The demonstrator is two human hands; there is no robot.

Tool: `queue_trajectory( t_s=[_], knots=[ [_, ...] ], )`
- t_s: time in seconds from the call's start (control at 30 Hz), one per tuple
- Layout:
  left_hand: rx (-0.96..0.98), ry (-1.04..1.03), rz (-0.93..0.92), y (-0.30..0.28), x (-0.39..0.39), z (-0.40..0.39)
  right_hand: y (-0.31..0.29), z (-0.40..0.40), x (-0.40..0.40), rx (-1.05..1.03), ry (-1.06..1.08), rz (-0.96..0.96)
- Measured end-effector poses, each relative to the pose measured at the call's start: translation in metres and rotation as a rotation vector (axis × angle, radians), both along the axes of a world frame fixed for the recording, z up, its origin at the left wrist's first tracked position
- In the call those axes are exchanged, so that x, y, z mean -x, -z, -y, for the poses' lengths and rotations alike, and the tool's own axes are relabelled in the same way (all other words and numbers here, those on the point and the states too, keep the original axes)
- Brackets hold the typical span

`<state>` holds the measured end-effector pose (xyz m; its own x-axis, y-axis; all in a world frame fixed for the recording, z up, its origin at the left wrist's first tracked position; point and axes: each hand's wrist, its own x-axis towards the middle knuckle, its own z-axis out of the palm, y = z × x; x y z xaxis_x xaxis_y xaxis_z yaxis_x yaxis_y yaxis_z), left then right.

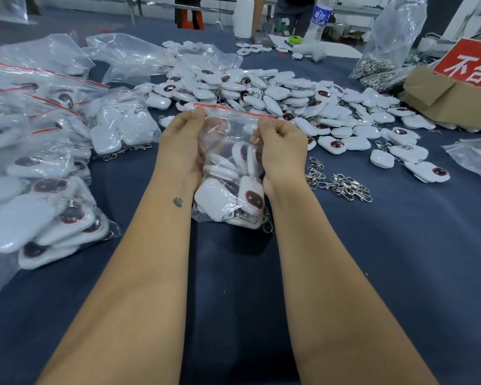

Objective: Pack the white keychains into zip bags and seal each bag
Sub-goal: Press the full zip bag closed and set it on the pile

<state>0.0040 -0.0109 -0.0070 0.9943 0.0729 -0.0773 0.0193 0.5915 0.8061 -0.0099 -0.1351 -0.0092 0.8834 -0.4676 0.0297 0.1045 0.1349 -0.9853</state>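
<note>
The fingers of the left hand [185, 140] and the right hand [281, 143] are curled and clamped on the red-striped top edge of a clear zip bag [231, 162], pinching it at either end, at the middle of the frame. The bag hangs between the wrists, its bottom filled with white keychains [228, 195]. Beyond lies a loose pile of keychains [275, 93] on the blue worktop [233, 273]; filled bags [39, 162] crowd the left side, metal clasps [342, 184] lie to the right.

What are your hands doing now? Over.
Left hand and right hand pinch bag at red zip. Keychains inside. Nothing blocking.
</note>
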Motion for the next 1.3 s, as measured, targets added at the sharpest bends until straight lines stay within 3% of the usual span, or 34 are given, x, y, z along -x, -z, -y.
queue_trajectory(
  t_s=[0.2,0.4,0.6,0.73,1.0,1.3],
  knots=[
    [0.049,-0.005,-0.004,0.002,-0.001,-0.001,-0.002,-0.001,0.002,-0.17,-0.18,-0.011],
    [-0.021,0.017,-0.013,0.001,-0.001,0.0,0.0,-0.001,0.0,-0.129,-0.129,0.01],
    [-0.029,-0.003,-0.03,0.002,-0.002,0.0,-0.001,0.0,0.0,-0.273,-0.156,-0.034],
    [0.031,-0.034,-0.09,0.003,-0.004,-0.001,0.002,-0.001,0.0,-0.212,-0.112,-0.049],
    [-0.053,-0.05,-0.094,0.007,-0.01,-0.003,0.002,-0.003,0.001,-0.178,-0.07,-0.033],
    [-0.044,-0.054,-0.097,0.008,-0.011,-0.001,0.002,0.0,-0.002,-0.165,-0.131,-0.035]
  ],
)
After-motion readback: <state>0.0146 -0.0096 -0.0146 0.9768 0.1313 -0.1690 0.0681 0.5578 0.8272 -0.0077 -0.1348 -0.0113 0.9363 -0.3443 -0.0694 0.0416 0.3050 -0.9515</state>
